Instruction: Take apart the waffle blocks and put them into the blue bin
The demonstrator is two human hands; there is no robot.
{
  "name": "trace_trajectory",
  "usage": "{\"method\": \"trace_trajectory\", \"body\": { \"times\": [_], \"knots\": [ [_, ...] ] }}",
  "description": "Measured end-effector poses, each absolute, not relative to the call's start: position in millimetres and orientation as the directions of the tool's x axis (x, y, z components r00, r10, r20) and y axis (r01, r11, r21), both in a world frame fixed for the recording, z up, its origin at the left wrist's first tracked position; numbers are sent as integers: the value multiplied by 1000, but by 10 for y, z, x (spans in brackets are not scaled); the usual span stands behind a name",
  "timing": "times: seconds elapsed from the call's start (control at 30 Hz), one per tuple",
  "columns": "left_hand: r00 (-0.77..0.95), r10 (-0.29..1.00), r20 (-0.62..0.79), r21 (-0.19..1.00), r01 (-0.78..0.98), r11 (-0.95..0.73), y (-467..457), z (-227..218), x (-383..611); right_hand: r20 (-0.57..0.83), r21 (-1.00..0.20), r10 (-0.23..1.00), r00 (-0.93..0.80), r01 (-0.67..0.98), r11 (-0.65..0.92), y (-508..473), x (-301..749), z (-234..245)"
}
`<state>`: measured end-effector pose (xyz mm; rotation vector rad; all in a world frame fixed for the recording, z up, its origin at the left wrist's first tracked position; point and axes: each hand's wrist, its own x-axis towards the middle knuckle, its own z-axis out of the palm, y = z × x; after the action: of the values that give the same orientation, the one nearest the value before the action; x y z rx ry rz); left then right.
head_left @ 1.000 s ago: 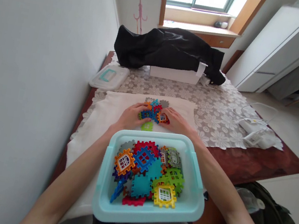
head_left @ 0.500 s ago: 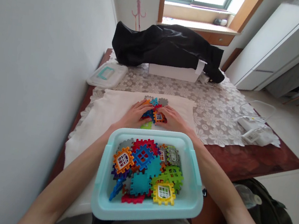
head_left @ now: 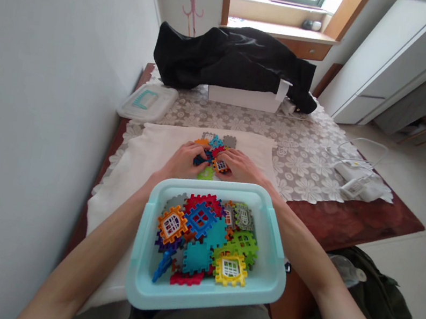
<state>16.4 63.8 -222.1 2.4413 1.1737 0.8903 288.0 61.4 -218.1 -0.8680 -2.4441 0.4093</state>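
Both hands rest on a small heap of interlocking plastic tiles (head_left: 211,155) near the middle of a white cloth (head_left: 141,169). The left hand (head_left: 185,161) and the right hand (head_left: 239,166) come in from either side, each half closed, with the fingers curled down over the heap and nearly meeting. Which tiles they actually grip cannot be told. The right fingers (head_left: 229,158) lie just beside an orange window tile (head_left: 220,165). A green tile (head_left: 205,173) pokes out at the near edge of the heap, and a grey tile (head_left: 229,141) sits at its far edge.

Just near the hands is a pale blue tray (head_left: 197,304), heaped with more tiles in red, blue, teal and green, with a yellow window tile (head_left: 231,269) at its near right.

The white cloth lies on a lace tablecloth (head_left: 301,169), which covers a brown surface (head_left: 350,220). A pale plastic lid (head_left: 148,102) sits far left. Farther off, a black bag (head_left: 230,59) lies on a white box (head_left: 243,97), and white chargers (head_left: 356,183) with a cable lie to the right.
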Motion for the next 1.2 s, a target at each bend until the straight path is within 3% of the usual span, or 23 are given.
{"method": "trace_trajectory", "body": {
  "times": [0.23, 0.43, 0.87, 1.2],
  "knots": [
    [448, 811, 376, 419, 698, -580, 624, -2210, 88, 432, -444, 717, -547, 563, 697, 693, 2854, -2256],
    [411, 831, 375, 461, 695, -552, 623, -2185, 107, 375, -404, 711, -595, 585, 703, 727, 2820, -2289],
    [470, 795, 383, 508, 612, -606, 646, -2219, 121, 372, -334, 765, -526, 694, 639, 730, 2807, -2283],
    [461, 799, 386, 565, 567, -600, 629, -2206, 148, 344, -395, 793, -502, 689, 608, 767, 2871, -2290]
  ]
}}
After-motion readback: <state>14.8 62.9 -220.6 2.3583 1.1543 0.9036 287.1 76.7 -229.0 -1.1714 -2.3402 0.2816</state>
